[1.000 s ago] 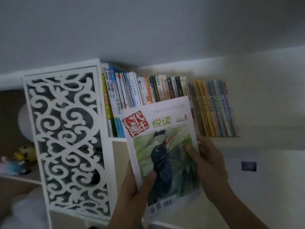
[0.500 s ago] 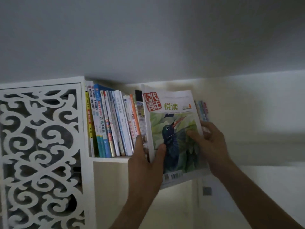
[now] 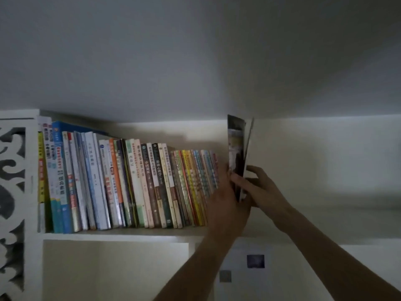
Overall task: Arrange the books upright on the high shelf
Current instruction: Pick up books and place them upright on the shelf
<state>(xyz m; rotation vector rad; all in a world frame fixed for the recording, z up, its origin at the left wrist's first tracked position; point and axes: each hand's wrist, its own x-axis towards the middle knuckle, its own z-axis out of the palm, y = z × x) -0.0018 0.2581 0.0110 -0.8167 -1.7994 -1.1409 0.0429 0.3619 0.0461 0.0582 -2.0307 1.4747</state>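
A thin magazine [image 3: 237, 148] stands upright and edge-on at the right end of a long row of books [image 3: 130, 183] on the high white shelf [image 3: 121, 235]. Its top almost reaches the ceiling. My left hand [image 3: 225, 205] is pressed against its left face, between it and the last thin colourful books. From the right, my right hand [image 3: 260, 187] grips its lower part, fingers curled round the edge. The magazine's bottom edge is hidden behind my hands.
A white carved lattice panel [image 3: 13, 192] closes the shelf on the left. The shelf runs on to the right of the magazine. Below it, a pale wall carries a small dark square [image 3: 255, 261] and a grey square [image 3: 225, 276]. The ceiling hangs close above.
The magazine has turned from cover-facing to edge-on and moved right, past the row's end, up onto the shelf. Both hands went with it, and the view shifted so the whole row shows.
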